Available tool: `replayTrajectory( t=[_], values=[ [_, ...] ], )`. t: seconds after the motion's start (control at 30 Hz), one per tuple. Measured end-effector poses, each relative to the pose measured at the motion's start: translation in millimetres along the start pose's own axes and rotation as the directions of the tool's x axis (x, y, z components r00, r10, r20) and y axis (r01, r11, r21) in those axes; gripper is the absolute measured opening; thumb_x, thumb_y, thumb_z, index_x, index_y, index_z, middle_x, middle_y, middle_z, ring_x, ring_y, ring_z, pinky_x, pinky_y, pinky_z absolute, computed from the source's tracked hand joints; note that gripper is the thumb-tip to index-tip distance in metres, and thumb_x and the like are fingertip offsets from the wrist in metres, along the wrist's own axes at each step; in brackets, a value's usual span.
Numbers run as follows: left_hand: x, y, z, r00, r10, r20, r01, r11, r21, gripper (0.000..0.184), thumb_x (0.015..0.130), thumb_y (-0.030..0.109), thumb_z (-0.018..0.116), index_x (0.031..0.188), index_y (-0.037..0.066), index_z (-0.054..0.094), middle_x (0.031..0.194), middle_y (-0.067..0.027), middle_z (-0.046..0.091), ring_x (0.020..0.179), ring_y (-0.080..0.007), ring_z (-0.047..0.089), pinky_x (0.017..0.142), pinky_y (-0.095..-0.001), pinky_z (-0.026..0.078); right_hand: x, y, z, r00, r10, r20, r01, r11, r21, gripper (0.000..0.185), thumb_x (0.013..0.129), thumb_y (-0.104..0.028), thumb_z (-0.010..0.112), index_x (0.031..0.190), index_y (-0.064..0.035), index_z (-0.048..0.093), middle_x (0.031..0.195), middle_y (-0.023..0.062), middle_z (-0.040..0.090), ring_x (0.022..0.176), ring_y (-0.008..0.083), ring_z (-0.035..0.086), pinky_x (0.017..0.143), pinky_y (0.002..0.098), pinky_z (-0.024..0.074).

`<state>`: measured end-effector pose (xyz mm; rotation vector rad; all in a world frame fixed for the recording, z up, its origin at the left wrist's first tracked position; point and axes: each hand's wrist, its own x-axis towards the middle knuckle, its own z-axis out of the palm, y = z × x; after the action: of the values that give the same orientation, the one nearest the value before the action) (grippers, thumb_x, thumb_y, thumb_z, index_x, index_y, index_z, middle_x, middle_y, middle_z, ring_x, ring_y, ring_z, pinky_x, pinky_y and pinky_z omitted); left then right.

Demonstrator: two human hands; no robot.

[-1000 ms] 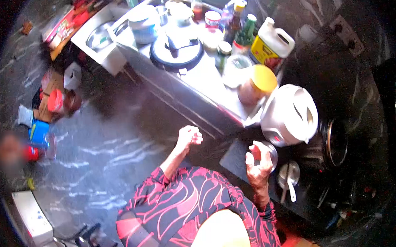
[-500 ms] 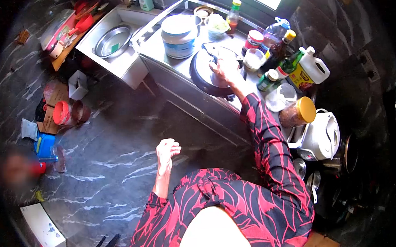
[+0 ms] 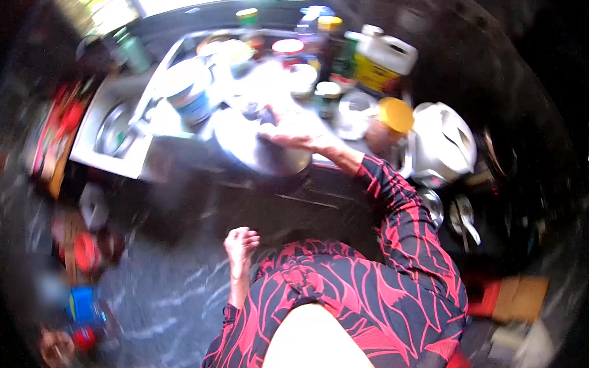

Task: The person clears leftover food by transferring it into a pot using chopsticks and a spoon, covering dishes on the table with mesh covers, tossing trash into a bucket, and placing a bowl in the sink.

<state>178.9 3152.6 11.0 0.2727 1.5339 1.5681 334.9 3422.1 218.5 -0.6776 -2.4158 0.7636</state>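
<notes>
A: Why is the right hand [image 3: 294, 137] set over the middle of the round lid [image 3: 249, 146]?

B: The dark knob [image 3: 257, 111] lies there, by its fingers; a central hold would presumably keep the disc balanced. Blur and glare hide the grip, so whether the knob is pinched cannot be told.

A: What supports the lid?

B: Undecidable. It lies beneath the right hand, at the near edge of the surface [image 3: 147, 100].

A: And the left hand [image 3: 240, 243]?

B: Fingers folded inward, nothing visible within; beside the patterned garment [image 3: 353, 287], well apart from the lid. Likely spare, one hand sufficing for a single knob.

A: The surrounding vessels?

B: Left of the right hand and beyond it, a tub [image 3: 193, 96]; to its right, a yellow-topped jar [image 3: 395, 116], then a white appliance [image 3: 444, 143]. Placement around the lid probably keeps each within arm's reach.
</notes>
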Motion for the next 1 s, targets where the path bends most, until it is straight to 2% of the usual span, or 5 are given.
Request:
replayTrajectory(
  t=[0.13, 0.23, 0.43, 0.67, 1.0],
  values=[
    [42.7, 8.3, 10.0, 0.956, 0.147, 0.254, -0.139, 0.989, -0.048, 0.014, 0.085, 0.014, 0.057, 0.09, 0.002, 0.055, 0.076, -0.0107, 0.062, 0.06, -0.017, 0.062, 0.049, -0.0253, 0.052, -59.9, -59.1, -75.5, 0.997, 0.011, -0.076, 0.005, 0.978, 0.208, 0.043, 0.077, -0.025, 0.06, 0.114, -0.0078, 0.048, 0.099, 0.0143, 0.057, 0.093, 0.0241, 0.057, 0.083, 0.0344, 0.0441],
    [40.8, 21.4, 49.7, 0.951, 0.115, 0.286, -0.106, 0.993, -0.045, 0.012, 0.085, 0.014, 0.056, 0.089, 0.003, 0.055, 0.074, -0.0078, 0.06, 0.057, -0.0156, 0.059, 0.05, -0.0265, 0.052, -108.7, -94.6, -138.9, 0.976, -0.075, -0.206, 0.096, 0.991, 0.093, 0.043, 0.075, -0.016, 0.063, 0.114, -0.0071, 0.049, 0.092, 0.0068, 0.056, 0.087, 0.0159, 0.056, 0.08, 0.0294, 0.0448],
    [32.5, 55.2, 102.8, 0.932, 0.011, 0.362, -0.024, 0.999, 0.03, 0.015, 0.085, 0.015, 0.059, 0.091, 0.002, 0.056, 0.076, -0.0106, 0.062, 0.059, -0.0164, 0.061, 0.05, -0.0244, 0.052, -183.6, -160.1, -227.8, 0.81, 0.128, -0.572, -0.226, 0.969, -0.103, 0.044, 0.069, -0.011, 0.068, 0.11, -0.0061, 0.052, 0.086, 0.0035, 0.055, 0.084, 0.0122, 0.055, 0.079, 0.0253, 0.0435],
    [27.4, 54.1, 98.2, 0.932, -0.001, 0.362, 0.003, 1.0, -0.005, 0.012, 0.086, 0.012, 0.057, 0.091, 0.001, 0.056, 0.075, -0.0096, 0.061, 0.059, -0.0154, 0.061, 0.05, -0.0234, 0.051, -250.4, -54.6, -317.1, 0.607, 0.249, -0.754, -0.695, 0.627, -0.353, 0.048, 0.066, -0.023, 0.07, 0.106, -0.0024, 0.053, 0.1, 0.0192, 0.06, 0.09, 0.0306, 0.06, 0.079, 0.0367, 0.0472],
    [29.6, 40.3, 73.6, 0.975, -0.03, 0.221, 0.03, 1.0, 0.006, 0.012, 0.087, 0.013, 0.056, 0.091, 0.002, 0.055, 0.075, -0.0096, 0.062, 0.058, -0.0156, 0.062, 0.049, -0.0241, 0.052, -295.1, 67.7, -346.0, 0.501, 0.357, -0.789, -0.834, 0.442, -0.33, 0.054, 0.063, -0.026, 0.07, 0.108, 0.0007, 0.055, 0.104, 0.0217, 0.06, 0.098, 0.0336, 0.057, 0.083, 0.0374, 0.0457]
  ],
)
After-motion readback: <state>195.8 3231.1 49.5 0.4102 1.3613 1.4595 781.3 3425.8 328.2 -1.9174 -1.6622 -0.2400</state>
